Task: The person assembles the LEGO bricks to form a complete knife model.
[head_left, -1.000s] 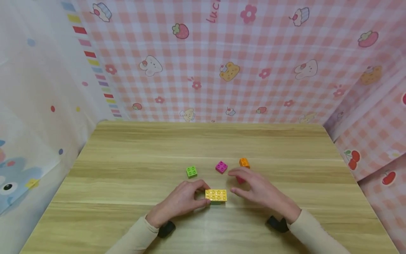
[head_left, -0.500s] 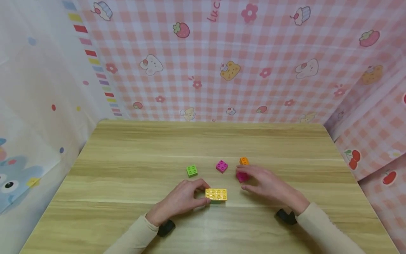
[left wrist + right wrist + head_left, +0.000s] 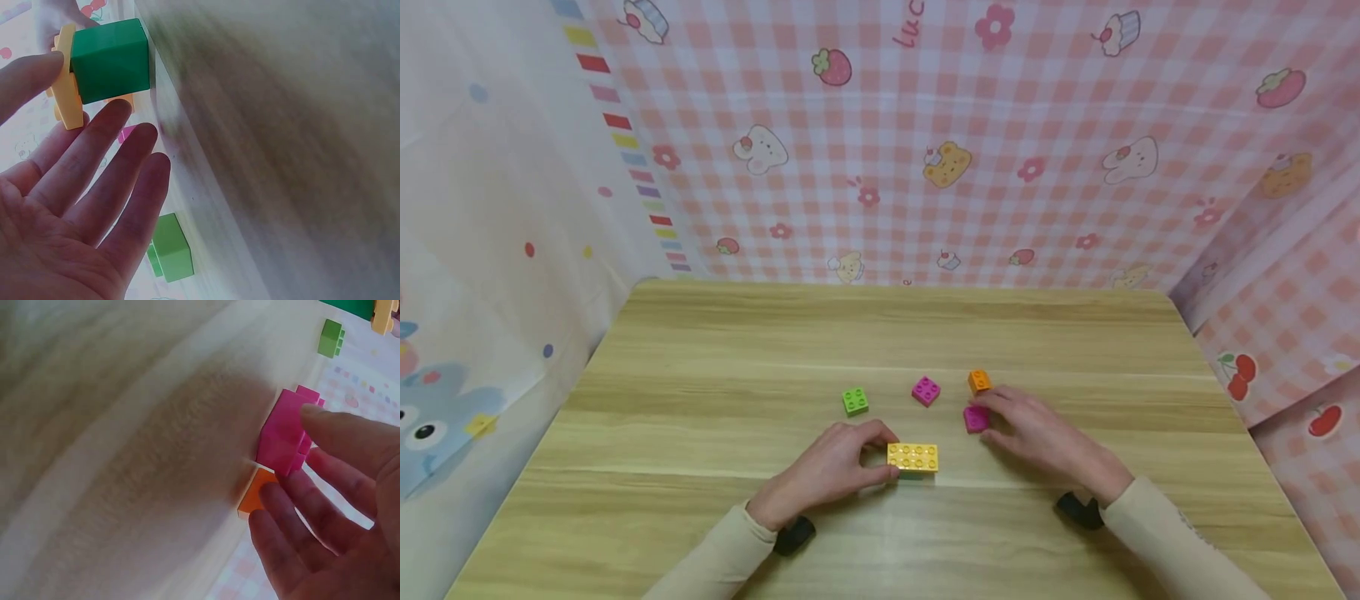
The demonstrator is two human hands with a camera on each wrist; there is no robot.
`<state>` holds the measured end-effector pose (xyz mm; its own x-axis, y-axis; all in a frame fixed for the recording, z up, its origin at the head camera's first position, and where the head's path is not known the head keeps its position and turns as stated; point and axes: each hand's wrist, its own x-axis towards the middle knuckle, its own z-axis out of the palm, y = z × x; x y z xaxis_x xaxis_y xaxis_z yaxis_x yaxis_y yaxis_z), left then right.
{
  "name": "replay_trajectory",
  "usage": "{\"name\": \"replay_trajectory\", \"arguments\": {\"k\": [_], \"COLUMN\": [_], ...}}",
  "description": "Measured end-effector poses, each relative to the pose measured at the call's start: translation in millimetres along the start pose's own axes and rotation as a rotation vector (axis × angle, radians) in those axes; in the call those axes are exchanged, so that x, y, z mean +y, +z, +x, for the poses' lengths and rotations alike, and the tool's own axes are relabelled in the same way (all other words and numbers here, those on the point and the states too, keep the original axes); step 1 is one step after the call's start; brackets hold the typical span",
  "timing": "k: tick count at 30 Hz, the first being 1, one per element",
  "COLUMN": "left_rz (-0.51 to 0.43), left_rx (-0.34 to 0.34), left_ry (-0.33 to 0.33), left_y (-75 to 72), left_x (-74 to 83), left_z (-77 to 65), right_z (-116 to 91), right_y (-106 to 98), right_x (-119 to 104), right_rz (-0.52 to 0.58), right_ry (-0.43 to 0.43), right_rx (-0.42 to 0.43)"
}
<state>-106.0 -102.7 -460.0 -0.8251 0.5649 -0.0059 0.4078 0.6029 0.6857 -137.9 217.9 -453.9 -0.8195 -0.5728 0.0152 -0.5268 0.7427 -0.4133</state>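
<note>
In the head view my left hand (image 3: 835,467) pinches a yellow toy brick (image 3: 913,457) near its left end, between thumb and index finger. The yellow brick sits on top of a dark green brick (image 3: 112,60), seen below the pinch in the left wrist view; the other fingers are spread. To the right, my right hand (image 3: 1037,429) has thumb and index finger on either side of a magenta brick (image 3: 976,419), pinching it close to the table. An orange brick (image 3: 979,382) lies just beyond those fingertips.
Behind the hands, a second magenta brick (image 3: 926,391) and a light green brick (image 3: 855,402) lie on the wooden table (image 3: 737,333). A pink checked cloth (image 3: 880,125) hangs past the table's far edge, with more cloth at both sides.
My right hand has moved right from beside the yellow brick to the nearer magenta brick and closed its fingertips on it. My left hand keeps its hold on the yellow brick.
</note>
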Motion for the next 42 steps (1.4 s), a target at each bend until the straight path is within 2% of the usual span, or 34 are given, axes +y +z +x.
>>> {"name": "replay_trajectory", "arguments": {"k": [7, 12, 30, 42], "left_rz": [-0.008, -0.011, -0.029, -0.03], "left_rx": [-0.001, -0.007, -0.01, -0.008], "left_ry": [-0.003, -0.011, -0.009, -0.007], "left_y": [0.3, 0.1, 0.4, 0.7], "left_x": [-0.2, 0.5, 0.3, -0.3], "left_z": [-0.1, 0.0, 0.3, 0.4], "right_z": [-1, -4, -11, -10], "right_y": [2, 0, -7, -7], "right_x": [-2, -7, -33, -46], "right_rz": [-0.015, -0.008, 0.099, 0.159], "right_ry": [0.014, 0.013, -0.118, -0.186], "right_rx": [0.011, 0.049, 0.242, 0.279]}}
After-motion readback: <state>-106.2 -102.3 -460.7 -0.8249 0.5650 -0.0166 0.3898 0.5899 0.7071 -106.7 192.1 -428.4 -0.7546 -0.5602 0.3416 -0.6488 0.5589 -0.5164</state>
